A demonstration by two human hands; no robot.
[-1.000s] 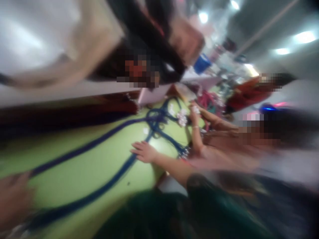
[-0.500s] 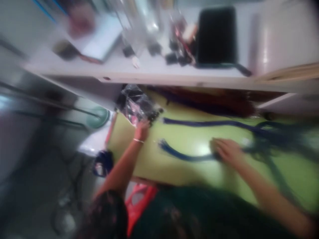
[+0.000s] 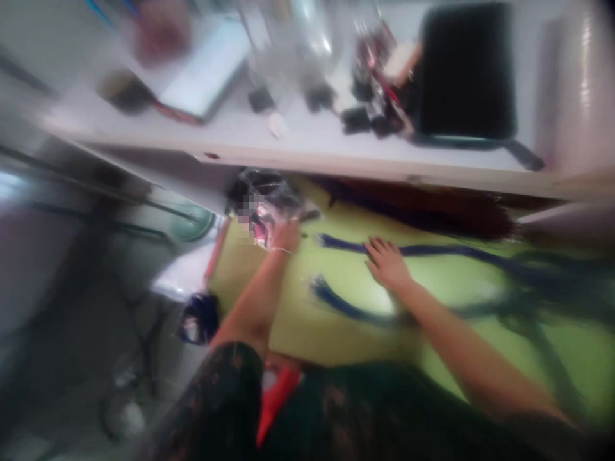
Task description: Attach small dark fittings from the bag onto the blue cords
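Observation:
My left hand [image 3: 285, 235] reaches to the near side of a clear plastic bag [image 3: 269, 192] holding dark and pink contents. Its fingers blur into the bag, so their grip does not show. Lying across the upper dark blue bundle of thin strands, which look like wires [image 3: 446, 250], is my right hand [image 3: 388, 264], open with fingers stretched out near the bundle's pale end. A second blue bundle [image 3: 343, 308] curves closer to me, its frayed pale end pointing left, and passes behind my right forearm. Both bundles run right into a blurred dark tangle [image 3: 542, 282].
Above the yellow-green tabletop [image 3: 307, 326], a white shelf [image 3: 240, 144] carries a black tray-like object [image 3: 466, 70], small black pieces [image 3: 356, 120] and a white box [image 3: 206, 70]. More dark bundles lie beneath the shelf. A red stool [image 3: 278, 397] is below the front edge.
My right hand has moved left and away from me, from the nearer bundle to the upper one. My left hand has shifted slightly farther in, against the bag. The view has shifted a little.

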